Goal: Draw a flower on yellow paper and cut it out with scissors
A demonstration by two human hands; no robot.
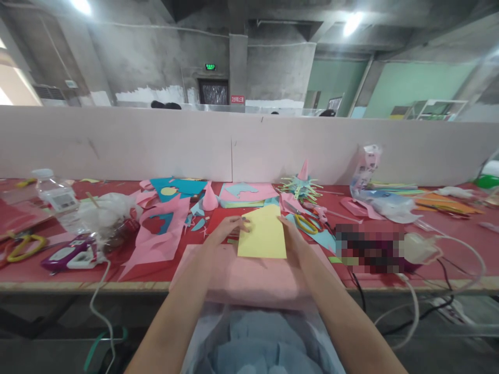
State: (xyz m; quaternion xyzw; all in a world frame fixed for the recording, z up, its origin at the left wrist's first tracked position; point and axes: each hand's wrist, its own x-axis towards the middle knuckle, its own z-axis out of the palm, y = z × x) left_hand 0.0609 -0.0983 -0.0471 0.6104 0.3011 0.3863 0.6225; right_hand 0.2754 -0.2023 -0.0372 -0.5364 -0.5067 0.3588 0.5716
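Observation:
A yellow sheet of paper (263,236) is held up between my two hands, over a pink sheet (234,278) at the table's front edge. My left hand (230,228) has its fingers closed on the sheet's left edge. On the right edge, my right hand (289,231) grips the same sheet, its fingers partly hidden behind the paper. Just beyond lie stacked coloured papers (259,193), with a pink paper cone (210,197) to their left. A spiky green paper piece with a pink cone (303,184) stands at their right.
Yellow-handled scissors (306,224) lie right of my hands; another pair (26,248) is at far left. A purple device (70,254), a plastic bottle (56,192) and pink scraps (161,241) are on the left. White cables (415,306) hang at the right. A low partition (175,143) stands behind.

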